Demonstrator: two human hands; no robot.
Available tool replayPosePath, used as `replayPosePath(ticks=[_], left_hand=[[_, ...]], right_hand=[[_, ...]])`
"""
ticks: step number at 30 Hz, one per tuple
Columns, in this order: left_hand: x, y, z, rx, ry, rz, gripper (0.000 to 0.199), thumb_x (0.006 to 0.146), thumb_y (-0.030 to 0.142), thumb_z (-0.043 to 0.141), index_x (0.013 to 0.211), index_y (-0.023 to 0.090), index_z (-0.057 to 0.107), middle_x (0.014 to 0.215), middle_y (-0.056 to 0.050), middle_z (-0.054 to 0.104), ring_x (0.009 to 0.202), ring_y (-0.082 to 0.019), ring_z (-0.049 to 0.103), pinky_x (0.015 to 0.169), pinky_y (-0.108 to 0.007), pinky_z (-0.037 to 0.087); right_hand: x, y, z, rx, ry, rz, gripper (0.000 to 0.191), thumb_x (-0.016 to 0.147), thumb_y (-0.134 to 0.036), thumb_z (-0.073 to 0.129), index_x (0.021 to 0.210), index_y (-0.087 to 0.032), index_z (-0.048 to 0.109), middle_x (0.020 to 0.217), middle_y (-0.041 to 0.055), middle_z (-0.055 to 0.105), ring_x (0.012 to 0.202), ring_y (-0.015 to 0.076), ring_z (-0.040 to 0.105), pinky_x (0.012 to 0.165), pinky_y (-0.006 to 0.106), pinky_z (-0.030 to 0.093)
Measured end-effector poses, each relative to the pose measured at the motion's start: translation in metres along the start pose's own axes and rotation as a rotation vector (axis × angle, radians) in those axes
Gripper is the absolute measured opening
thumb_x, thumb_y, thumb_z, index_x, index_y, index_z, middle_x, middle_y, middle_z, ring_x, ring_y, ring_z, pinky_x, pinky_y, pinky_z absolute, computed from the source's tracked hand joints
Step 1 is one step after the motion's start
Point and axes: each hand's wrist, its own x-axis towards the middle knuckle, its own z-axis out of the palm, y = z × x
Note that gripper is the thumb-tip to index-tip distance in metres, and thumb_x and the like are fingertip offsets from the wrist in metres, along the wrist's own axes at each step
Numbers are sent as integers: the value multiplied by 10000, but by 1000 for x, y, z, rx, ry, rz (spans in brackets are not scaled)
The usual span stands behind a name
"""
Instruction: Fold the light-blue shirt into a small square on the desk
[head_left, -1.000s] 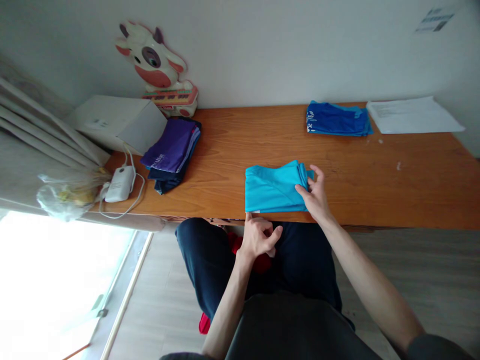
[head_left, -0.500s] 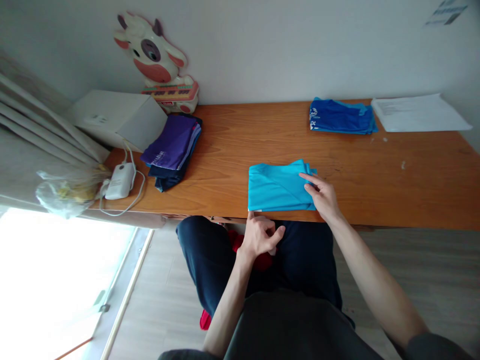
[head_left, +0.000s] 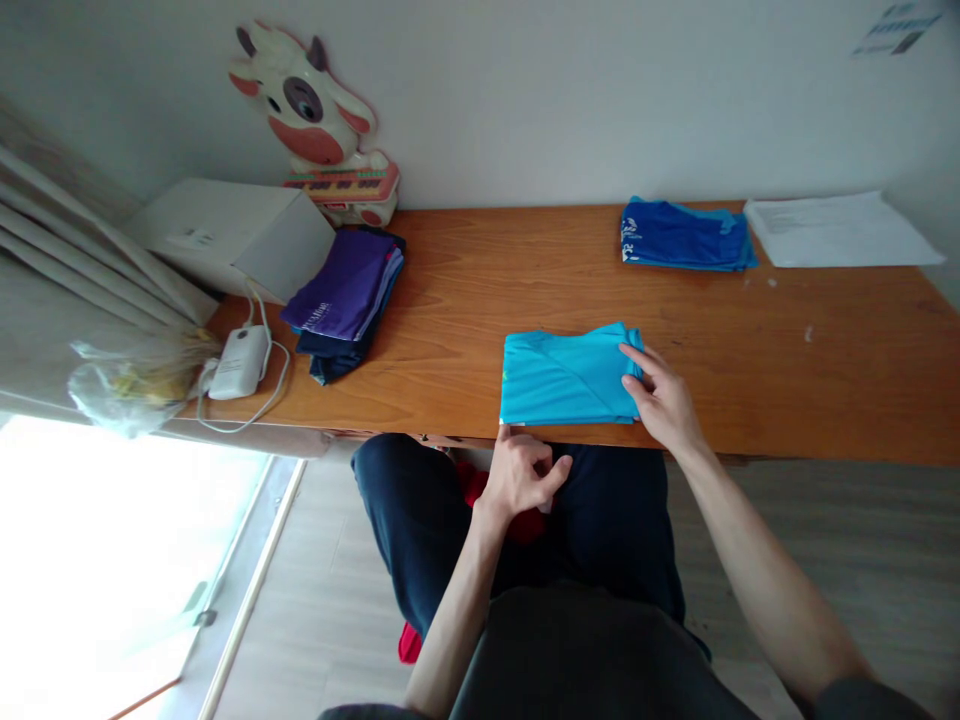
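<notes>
A folded bright-blue garment [head_left: 566, 375], which looks like a T-shirt, lies flat near the front edge of the table. At its right end is my right hand [head_left: 667, 405]; forefinger and thumb are apart, their tips touching the layered edge. My left hand [head_left: 521, 475] is by the near left corner, below the table edge. Its forefinger points up to that corner, the thumb sticks out sideways and the other fingers are curled. A small pale patch shows at that corner, partly behind the fingertip.
Several folded garments form a stack [head_left: 345, 285] on the left, beside a white box [head_left: 232, 225], a cow-shaped toy keyboard [head_left: 337, 185] and a white charger [head_left: 240, 362] with cable. A darker blue folded garment [head_left: 686, 235] and papers [head_left: 840, 230] lie at the back right.
My right hand has shifted a little to the right. The bright-blue garment has slid slightly right, its right end stretched a bit further out. My left hand has barely moved.
</notes>
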Motion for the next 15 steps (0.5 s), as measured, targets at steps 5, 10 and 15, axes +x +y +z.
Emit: replayPosePath(ticks=[5,10,15], left_hand=[[0,0,0,1,8,9,638,1098,563,608,564,245,464,572,-6,668,652,-201,669,1047,-483,455],[0,0,-1,6,15,14,646,1099,553,622,551,243,476,561,3,649,623,-189,645,1033,-469,463],[4,4,0,20,18,7,638,1096,532,645,543,242,511,561,6,661,625,-189,656,1058,-477,462]], right_hand=[[0,-6,0,30,21,31,601,1062,-504,700,1605,-253,761,1722,156,641,1353,388,742,992,455,680],[-4,-16,-6,251,-3,201,677,1002,-545,787,1644,-338,729,1548,114,754,649,154,616,475,317,536],[1,-23,-3,631,-8,361,762,921,-458,872,1655,-334,711,882,0,708,542,109,442,411,263,453]])
